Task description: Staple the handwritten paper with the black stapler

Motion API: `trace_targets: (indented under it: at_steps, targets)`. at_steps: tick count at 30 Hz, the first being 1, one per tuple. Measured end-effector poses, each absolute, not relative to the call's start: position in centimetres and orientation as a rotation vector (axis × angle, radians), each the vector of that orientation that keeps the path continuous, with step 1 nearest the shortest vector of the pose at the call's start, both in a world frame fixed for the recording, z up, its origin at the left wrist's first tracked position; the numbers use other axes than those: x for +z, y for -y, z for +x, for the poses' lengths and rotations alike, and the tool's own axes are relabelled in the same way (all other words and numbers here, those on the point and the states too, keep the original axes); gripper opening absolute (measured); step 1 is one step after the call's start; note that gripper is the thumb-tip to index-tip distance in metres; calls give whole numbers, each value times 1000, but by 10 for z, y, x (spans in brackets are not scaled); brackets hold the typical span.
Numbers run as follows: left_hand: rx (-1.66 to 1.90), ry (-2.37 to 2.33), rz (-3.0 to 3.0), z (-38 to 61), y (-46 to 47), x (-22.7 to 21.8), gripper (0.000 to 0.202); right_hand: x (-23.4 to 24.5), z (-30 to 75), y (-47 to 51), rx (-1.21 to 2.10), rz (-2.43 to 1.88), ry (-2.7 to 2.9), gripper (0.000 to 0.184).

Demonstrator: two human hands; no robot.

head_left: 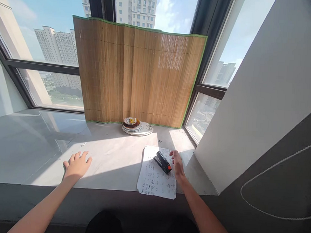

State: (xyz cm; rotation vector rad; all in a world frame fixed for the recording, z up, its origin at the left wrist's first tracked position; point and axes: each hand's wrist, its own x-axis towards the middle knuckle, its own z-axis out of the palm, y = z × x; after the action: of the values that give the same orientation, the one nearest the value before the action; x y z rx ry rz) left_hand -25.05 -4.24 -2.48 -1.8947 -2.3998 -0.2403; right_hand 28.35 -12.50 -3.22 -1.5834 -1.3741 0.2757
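Note:
A black stapler (pixel 162 162) with an orange end lies on a sheet of paper (pixel 155 178) covered in handwriting, on the grey window ledge (pixel 110 163). My right hand (pixel 177 162) rests just right of the stapler, fingers loosely extended and touching or nearly touching it, on the paper's right edge. My left hand (pixel 77 164) lies flat on the bare ledge well to the left, fingers spread, holding nothing.
A stack of plates (pixel 136 126) stands at the back of the ledge before a bamboo mat (pixel 137 76) propped against the window. A white wall (pixel 250 111) bounds the right side. Small bits (pixel 83 144) lie scattered on the ledge.

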Motion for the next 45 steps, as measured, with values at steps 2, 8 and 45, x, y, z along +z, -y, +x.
trace_targets:
  at_steps: [2,8,45]
  targets:
    - [-239,2396,-1900,-250,43,-24,53,-26,294,105,199,-1601,1376,40]
    - [-202,2422,-1869,-249,43,-24,50,-33,279,44,179,-1597,1744,20]
    - [-396,2332,-1976,-239,54,-21,53,-38,16,-47,345,-1564,2168,62]
